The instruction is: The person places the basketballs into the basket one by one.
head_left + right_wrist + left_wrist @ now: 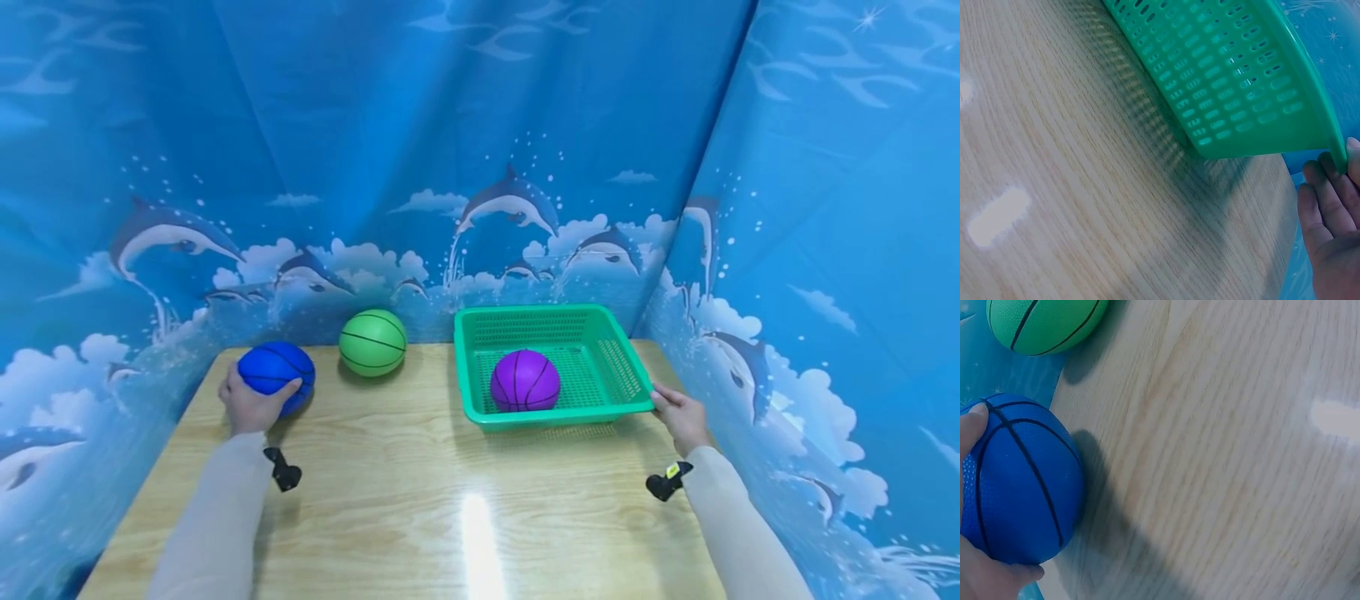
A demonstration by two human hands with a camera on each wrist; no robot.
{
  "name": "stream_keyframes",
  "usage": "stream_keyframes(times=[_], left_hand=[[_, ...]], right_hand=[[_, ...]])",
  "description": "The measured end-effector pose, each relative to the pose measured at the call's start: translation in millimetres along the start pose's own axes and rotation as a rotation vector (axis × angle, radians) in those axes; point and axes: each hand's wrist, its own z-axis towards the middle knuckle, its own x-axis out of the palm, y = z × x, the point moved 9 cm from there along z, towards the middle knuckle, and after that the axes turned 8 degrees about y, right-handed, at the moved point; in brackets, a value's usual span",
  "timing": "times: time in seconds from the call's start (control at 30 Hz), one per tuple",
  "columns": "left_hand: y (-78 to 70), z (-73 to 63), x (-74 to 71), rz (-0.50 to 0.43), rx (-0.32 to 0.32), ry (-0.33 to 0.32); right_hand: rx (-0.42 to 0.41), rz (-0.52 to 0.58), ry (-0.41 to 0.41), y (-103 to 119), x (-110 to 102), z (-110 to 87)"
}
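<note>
At the table's left side my left hand [253,403] grips a blue ball [276,371] with black basketball lines. Thumb and fingers lie on opposite sides of that blue ball [1029,481] in the left wrist view. A green plastic basket [555,415] with slotted walls stands at the back right, and a purple ball [525,381] lies inside it. My right hand [681,417] pinches the basket's near right corner by the rim. Up close in the right wrist view, the thumb is above the rim and the fingers [1329,206] are beneath it.
A green ball [372,342] sits at the table's back edge, between the blue ball and the basket. Blue dolphin-print curtains [420,167] rise behind and beside the wooden table [390,492]. Glare marks the table's front middle.
</note>
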Motion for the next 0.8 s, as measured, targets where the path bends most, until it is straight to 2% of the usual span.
stream_keyframes(times=[0.17, 0.27, 0.33, 0.43, 0.57, 0.67, 0.8], left_hand=[[1.5, -10.8, -9.2, -0.023, -0.004, -0.091], [-7.8, -12.5, -15.2, -0.042, 0.021, -0.120], [-18.6, -9.4, -16.1, -0.046, 0.052, -0.106], [-42.5, -6.1, -15.7, -0.042, 0.123, -0.090], [-85.6, -9.4, -8.5, -0.015, 0.244, -0.079], [-118.5, -15.9, 5.2, -0.002, 0.333, -0.055], [-155.7, -30.7, 32.9, -0.001, 0.442, 0.003]], right_hand=[[-0.008, -0.027, 0.014, 0, 1, 0.2], [-0.018, -0.040, 0.020, 0, 0, -0.2], [-0.025, -0.043, 0.011, 1, -2, -0.8], [-0.027, -0.035, -0.001, 2, -4, -1.4], [-0.015, -0.024, -0.007, 1, -5, -0.4], [0.001, -0.023, -0.009, 0, -4, -0.1], [0.006, -0.024, -0.001, 0, 0, -1.0]])
